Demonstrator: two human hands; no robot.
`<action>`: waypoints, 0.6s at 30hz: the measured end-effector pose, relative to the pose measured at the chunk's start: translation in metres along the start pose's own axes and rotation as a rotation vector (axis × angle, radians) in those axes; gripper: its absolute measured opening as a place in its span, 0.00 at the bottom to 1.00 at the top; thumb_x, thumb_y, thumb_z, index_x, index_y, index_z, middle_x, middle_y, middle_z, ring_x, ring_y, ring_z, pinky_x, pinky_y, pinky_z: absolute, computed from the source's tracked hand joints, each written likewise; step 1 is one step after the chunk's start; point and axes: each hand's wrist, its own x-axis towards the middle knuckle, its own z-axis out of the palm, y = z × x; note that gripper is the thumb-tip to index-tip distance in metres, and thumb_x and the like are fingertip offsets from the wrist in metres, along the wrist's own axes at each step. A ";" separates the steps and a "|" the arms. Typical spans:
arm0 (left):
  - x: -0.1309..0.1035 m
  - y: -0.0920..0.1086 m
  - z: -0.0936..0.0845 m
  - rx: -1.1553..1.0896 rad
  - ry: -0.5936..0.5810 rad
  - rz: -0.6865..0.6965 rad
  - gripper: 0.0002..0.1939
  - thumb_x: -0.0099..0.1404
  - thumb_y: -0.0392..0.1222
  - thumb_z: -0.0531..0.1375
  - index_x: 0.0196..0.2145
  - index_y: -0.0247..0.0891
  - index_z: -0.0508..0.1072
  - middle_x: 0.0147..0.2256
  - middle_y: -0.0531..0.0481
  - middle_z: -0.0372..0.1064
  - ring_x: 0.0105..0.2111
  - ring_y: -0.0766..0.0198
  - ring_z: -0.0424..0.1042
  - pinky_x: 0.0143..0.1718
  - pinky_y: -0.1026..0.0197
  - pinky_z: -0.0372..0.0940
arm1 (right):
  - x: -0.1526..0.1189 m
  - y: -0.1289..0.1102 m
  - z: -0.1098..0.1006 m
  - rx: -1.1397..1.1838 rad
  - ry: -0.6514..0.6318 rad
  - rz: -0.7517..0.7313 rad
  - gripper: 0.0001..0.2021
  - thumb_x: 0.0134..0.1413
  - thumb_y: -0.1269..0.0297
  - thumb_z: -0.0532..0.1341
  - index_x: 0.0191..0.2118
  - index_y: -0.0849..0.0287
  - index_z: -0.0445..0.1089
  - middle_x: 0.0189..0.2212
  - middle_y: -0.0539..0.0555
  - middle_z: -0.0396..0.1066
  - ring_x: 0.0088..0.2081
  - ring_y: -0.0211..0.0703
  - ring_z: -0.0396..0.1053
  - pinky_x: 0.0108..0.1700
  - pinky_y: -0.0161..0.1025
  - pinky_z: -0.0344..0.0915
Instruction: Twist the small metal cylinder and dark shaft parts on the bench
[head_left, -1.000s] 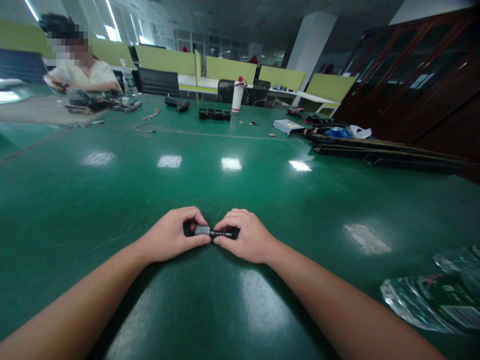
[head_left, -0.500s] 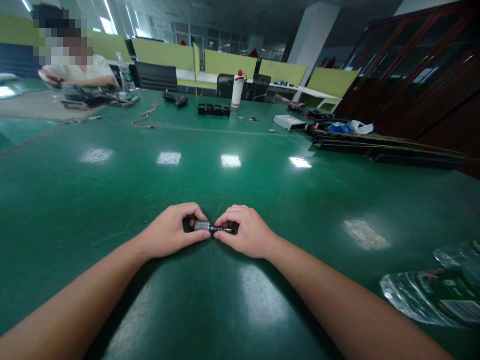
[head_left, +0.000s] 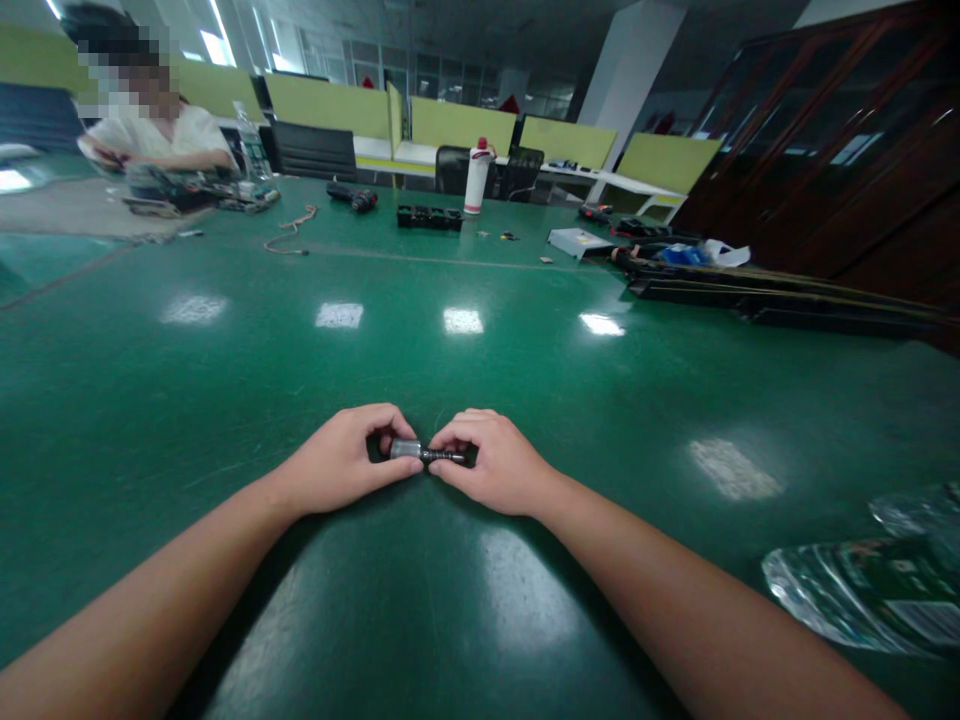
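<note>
Low over the green tabletop, at the centre of the head view, is what looks like a small motor (head_left: 406,449), a silver cylinder lying sideways. From its right end runs a thin, dark, ridged shaft (head_left: 444,455). My left hand (head_left: 349,460) grips the cylinder between thumb and fingers. The thumb and fingers of my right hand (head_left: 491,462) close around the shaft, close beside the left fingertips. The fingers partly cover both ends, and I cannot tell whether the piece touches the table.
Clear plastic bottles (head_left: 862,590) lie at the right edge. Farther back stand a white bottle (head_left: 477,180), a black block-like part (head_left: 429,217), a grey metal box (head_left: 577,242) and long dark strips (head_left: 780,290). Across the table at far left sits a person (head_left: 161,140).
Both hands keep the same hold on the motor, in nearly the same place. The whole view has shifted very slightly.
</note>
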 end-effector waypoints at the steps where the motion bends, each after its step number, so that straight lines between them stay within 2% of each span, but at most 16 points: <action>1: 0.000 0.000 0.000 0.000 0.001 0.001 0.13 0.61 0.49 0.63 0.36 0.37 0.73 0.30 0.52 0.69 0.31 0.62 0.69 0.33 0.62 0.62 | 0.000 0.000 0.000 -0.002 -0.002 0.001 0.05 0.50 0.68 0.67 0.35 0.59 0.75 0.28 0.49 0.73 0.32 0.38 0.68 0.39 0.37 0.59; 18: -0.001 0.001 0.000 0.002 0.013 0.000 0.13 0.61 0.50 0.62 0.36 0.37 0.74 0.29 0.53 0.69 0.30 0.63 0.69 0.33 0.62 0.62 | 0.000 -0.001 0.000 -0.014 -0.021 0.018 0.05 0.50 0.68 0.67 0.36 0.58 0.74 0.29 0.49 0.73 0.34 0.39 0.67 0.41 0.38 0.59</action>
